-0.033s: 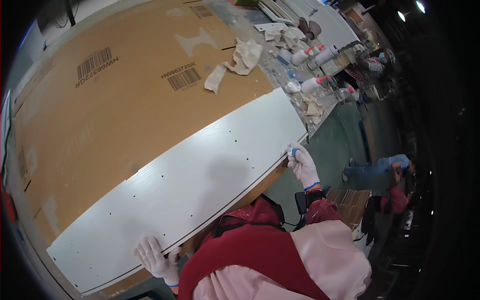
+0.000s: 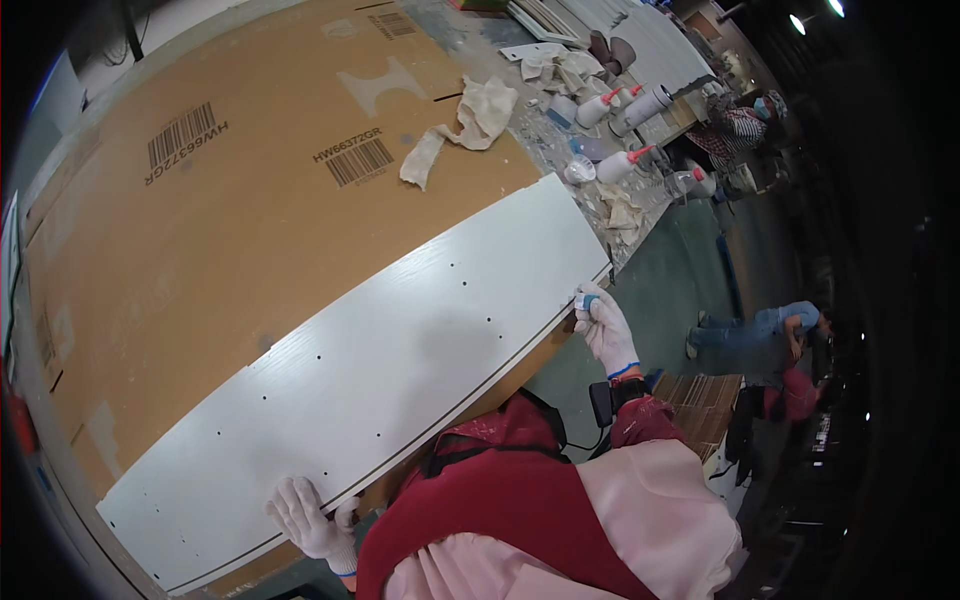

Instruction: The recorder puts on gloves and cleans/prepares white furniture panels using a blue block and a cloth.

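Note:
A long white panel [image 2: 400, 330] with small drilled holes and a groove along its near edge lies slantwise on the cardboard-covered table. My left hand [image 2: 312, 515], in a white glove, rests on the near edge towards the panel's left end; its fingers lie outstretched on top, with the thumb apart by the edge. At the near edge close to the right end is my gloved right hand [image 2: 602, 325]. Its fingers are closed on a small blue-and-white piece [image 2: 585, 301], whose kind I cannot make out.
Cardboard [image 2: 260, 220] with printed barcodes spreads beyond the panel, a torn cloth scrap [image 2: 485, 112] on it. White bottles with red tips [image 2: 617, 167], rags [image 2: 560, 70] and a clear bottle [image 2: 683, 183] crowd the far right. Other people [image 2: 765, 328] are at right, near stacked cardboard [image 2: 697, 408].
The view has shifted slightly, so the panel and table sit a little further left. Both hands keep about the same places on the panel.

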A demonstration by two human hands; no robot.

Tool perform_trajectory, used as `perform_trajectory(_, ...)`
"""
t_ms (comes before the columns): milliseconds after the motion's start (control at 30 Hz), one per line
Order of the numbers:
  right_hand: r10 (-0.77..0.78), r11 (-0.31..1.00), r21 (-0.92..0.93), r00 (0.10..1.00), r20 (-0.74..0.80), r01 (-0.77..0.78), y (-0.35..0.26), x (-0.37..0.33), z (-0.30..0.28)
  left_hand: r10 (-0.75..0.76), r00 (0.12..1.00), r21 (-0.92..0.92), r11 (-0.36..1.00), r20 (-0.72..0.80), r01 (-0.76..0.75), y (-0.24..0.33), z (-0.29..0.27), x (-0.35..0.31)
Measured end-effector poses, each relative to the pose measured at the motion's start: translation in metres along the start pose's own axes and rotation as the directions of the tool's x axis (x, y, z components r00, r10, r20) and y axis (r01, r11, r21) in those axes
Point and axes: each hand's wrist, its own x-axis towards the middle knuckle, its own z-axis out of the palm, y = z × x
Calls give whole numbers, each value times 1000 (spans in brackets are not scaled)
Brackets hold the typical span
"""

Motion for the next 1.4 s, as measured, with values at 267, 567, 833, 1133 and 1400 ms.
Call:
perform_trajectory(267,-119,987,-126,975,-189,96,-50,41,-29,-23,997,5,1000,77,23,3,-5,-2)
perform_trajectory(567,-298,589,-797,953,-57,137,-147,165,-38,-101,977,20,995,189,98,18,-17,12)
perform_trajectory(833,-482,30,-883,781,397,468,-161,225,-33,-403,825,32,904,396,427,111,-31,60)
perform_trajectory(1133,-402,100,-807,766,502,582,-170,256,-47,-178,892,58,984,416,169,244,28,98)
perform_trajectory(1400,-300,77,-763,745,596,642,-159,285,-56,-213,896,31,975,389,218,264,36,101)
